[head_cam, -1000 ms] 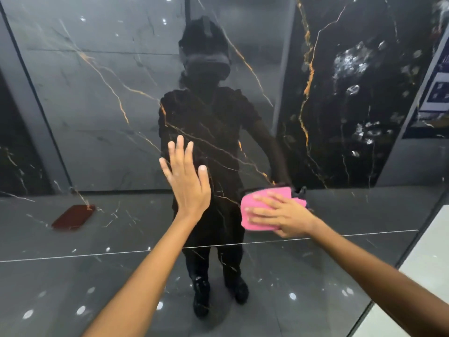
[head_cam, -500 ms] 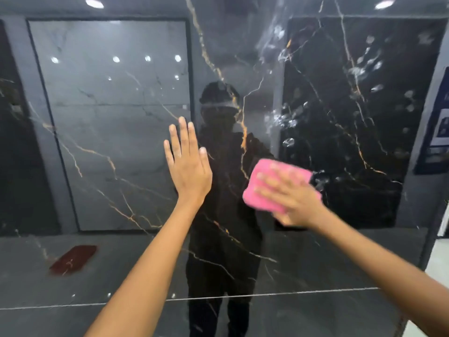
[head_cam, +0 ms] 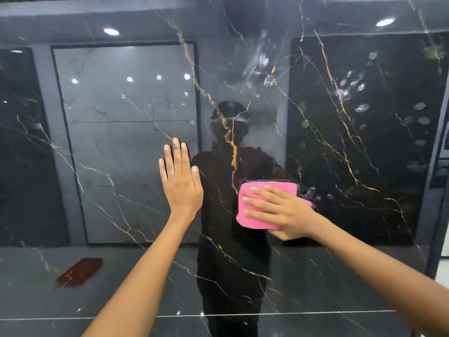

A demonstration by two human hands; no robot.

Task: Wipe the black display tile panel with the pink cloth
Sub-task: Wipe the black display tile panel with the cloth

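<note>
To wipe well, the right hand (head_cam: 284, 212) should keep its straight, spread fingers flat on the pink cloth (head_cam: 257, 205), press evenly against the black display tile panel (head_cam: 340, 215), and work in overlapping passes up toward the pale smudges (head_cam: 264, 66) nearer the panel's top edge and those toward its right edge, while the left hand (head_cam: 181, 183), fingers straight and together and holding nothing, steadies flat against the panel. The cloth lies folded directly under the right palm and fingers, near the panel's middle, just right of the left hand and apart from it.
</note>
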